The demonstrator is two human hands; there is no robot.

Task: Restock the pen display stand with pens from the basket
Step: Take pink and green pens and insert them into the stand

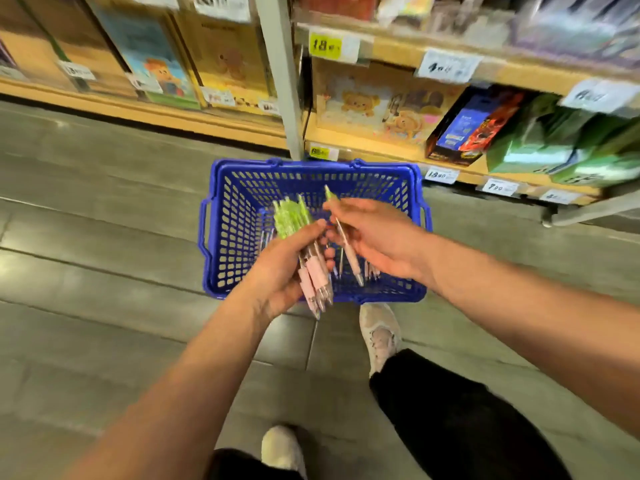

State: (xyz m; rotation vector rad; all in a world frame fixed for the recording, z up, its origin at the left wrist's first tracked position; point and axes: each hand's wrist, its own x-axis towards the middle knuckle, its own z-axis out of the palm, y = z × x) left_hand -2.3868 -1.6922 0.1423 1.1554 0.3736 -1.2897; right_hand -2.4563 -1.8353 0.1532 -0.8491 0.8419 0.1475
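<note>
A blue plastic basket [228, 237] stands on the floor in front of the shelves. Over it, my left hand [280, 271] grips a bundle of pens [313, 268] with green tops and pink grips, tips pointing toward me. My right hand [374, 233] pinches a single pen [348, 251] of the same kind, held just right of the bundle. A few more pens [370, 271] lie on the basket's bottom, partly hidden by my hands. No pen display stand is in view.
Wooden shelves [363, 147] with boxed goods and price tags run along the far side, split by a grey upright post [280, 74]. My feet in light shoes [379, 334] stand on grey floor tiles just behind the basket.
</note>
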